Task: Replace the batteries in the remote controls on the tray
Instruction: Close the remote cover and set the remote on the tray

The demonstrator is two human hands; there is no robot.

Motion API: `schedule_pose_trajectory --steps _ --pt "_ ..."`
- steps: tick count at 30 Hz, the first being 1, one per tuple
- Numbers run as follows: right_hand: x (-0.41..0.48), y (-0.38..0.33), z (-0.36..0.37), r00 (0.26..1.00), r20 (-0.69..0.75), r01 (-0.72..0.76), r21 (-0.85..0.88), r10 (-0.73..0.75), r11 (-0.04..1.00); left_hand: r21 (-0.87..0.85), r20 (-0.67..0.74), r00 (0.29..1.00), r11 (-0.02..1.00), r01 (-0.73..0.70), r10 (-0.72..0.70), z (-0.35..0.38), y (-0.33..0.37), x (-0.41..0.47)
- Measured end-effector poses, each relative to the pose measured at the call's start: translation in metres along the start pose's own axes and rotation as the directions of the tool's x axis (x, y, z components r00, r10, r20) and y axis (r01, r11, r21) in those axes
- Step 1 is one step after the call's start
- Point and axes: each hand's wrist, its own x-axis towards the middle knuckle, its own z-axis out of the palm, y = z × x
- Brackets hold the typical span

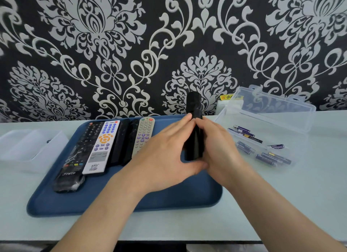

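Holding black remote (194, 139) up on end over right side of blue tray (169, 199), L hand (165, 157) pinching it, R hand (221, 152) curled round it, prob to slide back off, batteries (266, 156) ready in clear box (300, 120) on desk (281, 195).

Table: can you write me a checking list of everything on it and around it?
Surface: pale table with a blue tray on it.
Job's things: black remote held upright above the tray; white remote, grey remote and dark remotes lie side by side on the tray; batteries lie in an open clear box.
Clutter: white plastic holder at the left.
Hands: left hand and right hand both hold the black remote.
Cables: nothing seen.
Surroundings: black-and-white patterned wall.
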Motion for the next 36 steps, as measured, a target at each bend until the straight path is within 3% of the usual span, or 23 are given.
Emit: schedule_pose_trajectory --steps 9,14,17,21,24,29,32,34,36 --pt "0.001 0.005 0.005 1.000 0.016 0.015 -0.168 -0.013 0.986 0.096 -0.122 0.992 0.995 -0.013 0.025 0.005 -0.002 0.001" --pt "0.002 0.005 0.005 1.000 0.018 0.023 -0.192 -0.019 0.981 -0.020 -0.173 0.985 1.000 -0.017 0.013 0.006 -0.001 0.000" --pt "0.001 0.006 0.006 0.999 0.027 0.030 -0.195 -0.026 0.980 0.006 -0.217 0.976 1.000 -0.021 0.022 0.006 -0.002 0.001" --pt "-0.001 0.001 0.003 0.999 0.053 -0.001 -0.100 0.006 0.995 0.063 -0.102 0.992 0.995 -0.074 0.080 0.006 0.005 0.002" --pt "-0.001 -0.001 0.003 0.999 0.040 0.001 -0.122 0.004 0.993 -0.031 -0.023 0.999 0.999 -0.044 0.043 0.001 0.005 0.001" --pt "-0.001 0.005 0.006 1.000 0.009 -0.004 -0.193 0.005 0.981 -0.178 -0.146 0.983 0.981 0.083 -0.109 -0.001 -0.003 0.001" --pt "-0.002 0.008 0.006 1.000 -0.009 0.014 -0.235 -0.016 0.972 -0.192 -0.138 0.981 0.975 0.110 -0.138 0.000 -0.004 0.002" --pt "-0.005 0.008 0.009 0.999 0.019 0.033 -0.298 -0.029 0.954 -0.170 -0.091 0.983 0.975 0.144 -0.161 -0.003 -0.008 0.004" --pt "-0.009 0.009 0.014 0.998 0.065 0.045 -0.354 -0.024 0.934 -0.209 0.046 0.974 0.952 0.225 -0.221 -0.010 -0.013 0.003"
